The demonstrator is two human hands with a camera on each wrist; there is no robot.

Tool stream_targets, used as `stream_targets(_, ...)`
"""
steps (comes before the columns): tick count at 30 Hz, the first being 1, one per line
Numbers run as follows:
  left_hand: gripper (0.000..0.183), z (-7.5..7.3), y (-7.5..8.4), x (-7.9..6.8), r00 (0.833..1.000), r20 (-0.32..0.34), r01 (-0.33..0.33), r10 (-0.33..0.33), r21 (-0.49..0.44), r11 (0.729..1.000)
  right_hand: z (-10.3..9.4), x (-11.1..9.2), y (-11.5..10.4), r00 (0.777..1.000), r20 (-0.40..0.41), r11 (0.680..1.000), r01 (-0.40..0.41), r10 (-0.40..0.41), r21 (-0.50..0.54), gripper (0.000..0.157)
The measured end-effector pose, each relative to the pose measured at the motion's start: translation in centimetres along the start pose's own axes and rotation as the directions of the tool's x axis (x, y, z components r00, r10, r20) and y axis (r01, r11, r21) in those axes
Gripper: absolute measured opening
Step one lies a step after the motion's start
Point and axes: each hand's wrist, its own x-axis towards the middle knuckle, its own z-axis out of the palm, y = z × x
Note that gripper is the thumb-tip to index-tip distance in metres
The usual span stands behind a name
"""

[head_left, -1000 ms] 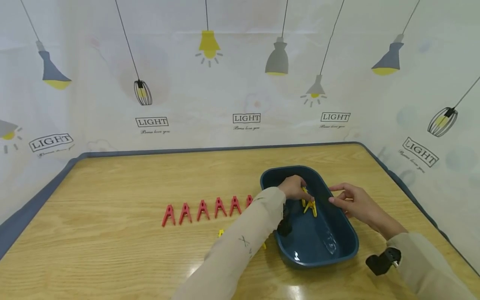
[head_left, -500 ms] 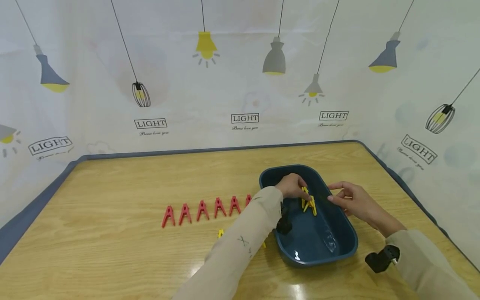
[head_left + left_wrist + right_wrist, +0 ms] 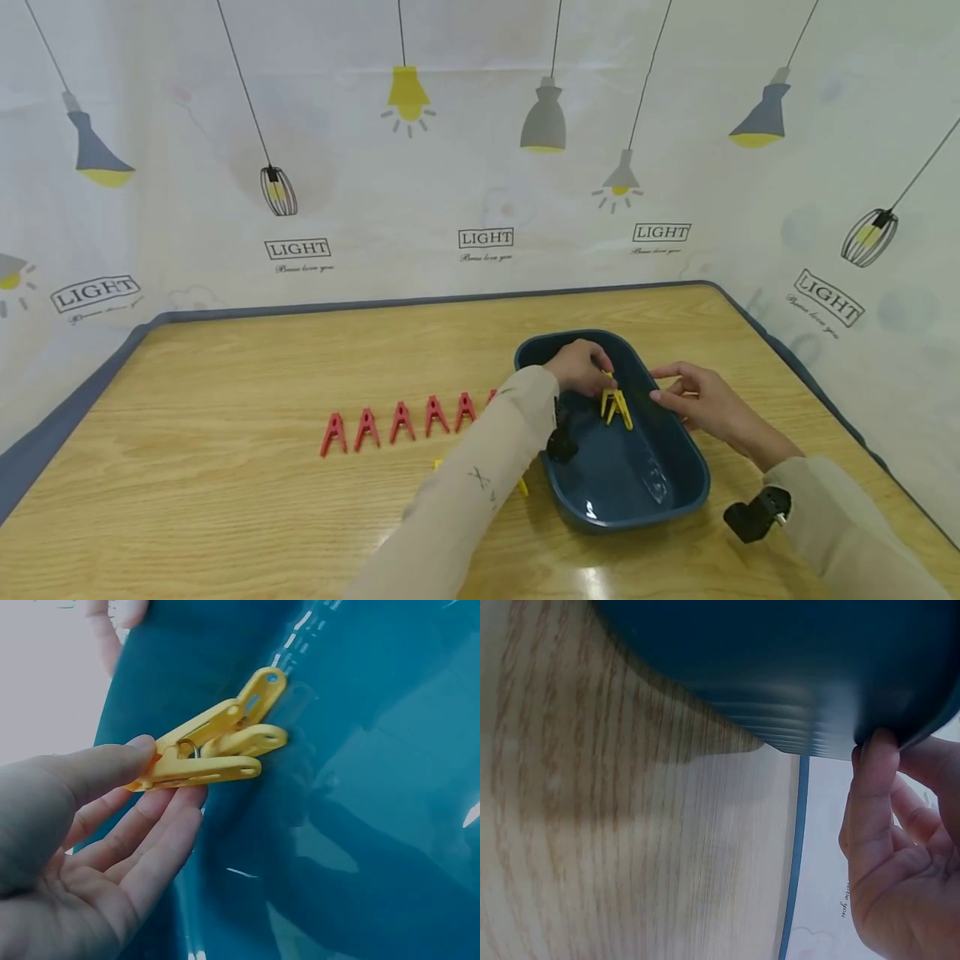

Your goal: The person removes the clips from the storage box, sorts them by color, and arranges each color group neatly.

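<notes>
My left hand [image 3: 580,367] is inside a dark blue basin [image 3: 626,492], pinching a yellow clothespin [image 3: 199,774] between thumb and fingers. A second yellow clothespin [image 3: 262,694] lies against it, partly covered by the held one in the left wrist view. At the basin's right side, my right hand [image 3: 708,404] grips the rim, with a finger on the outer wall [image 3: 810,697] in the right wrist view. Several red clothespins [image 3: 401,422] stand in a row left of the basin.
On the wooden table [image 3: 225,483], yellow clothespins [image 3: 522,487] peek out from behind my left sleeve [image 3: 465,483], mostly hidden. A pale backdrop with printed lamps [image 3: 543,117] borders the table at the back and sides.
The held yellow clothespin has shifted slightly within the basin, and the two yellow clothespins now overlap more. My right hand keeps its place on the rim. The head view has shifted slightly.
</notes>
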Motion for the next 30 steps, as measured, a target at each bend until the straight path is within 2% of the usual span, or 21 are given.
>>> stream_targets(9, 0.011, -1.7, 1.1, -1.0, 0.997, 0.041, -0.063, 0.062, 0.034, 0.997, 0.1, 0.1, -0.1, 1.0, 0.014, 1.0, 0.017, -0.017, 0.001, 0.052)
stream_targets(14, 0.01, -2.4, 1.8, -1.4, 0.991, 0.076, -0.116, 0.111, 0.059, 0.991, 0.0, 0.0, -0.1, 1.0, 0.01, 1.0, 0.02, -0.02, -0.003, 0.051)
stream_targets(20, 0.011, -3.7, 2.5, -1.9, 0.982, 0.088, -0.177, 0.17, 0.086, 0.98, 0.0, 0.0, 0.0, 1.0, 0.013, 1.0, 0.016, -0.016, 0.0, 0.053)
stream_targets(25, 0.011, -5.2, 2.5, -3.0, 0.97, 0.093, -0.236, 0.226, 0.112, 0.965, 0.1, 0.0, -0.1, 1.0, 0.015, 1.0, 0.014, -0.014, 0.001, 0.053)
stream_targets(30, 0.013, -6.3, 2.3, -4.9, 0.956, 0.098, -0.291, 0.278, 0.159, 0.943, 0.1, -0.1, -0.2, 1.0, 0.005, 1.0, 0.022, -0.022, -0.003, 0.052)
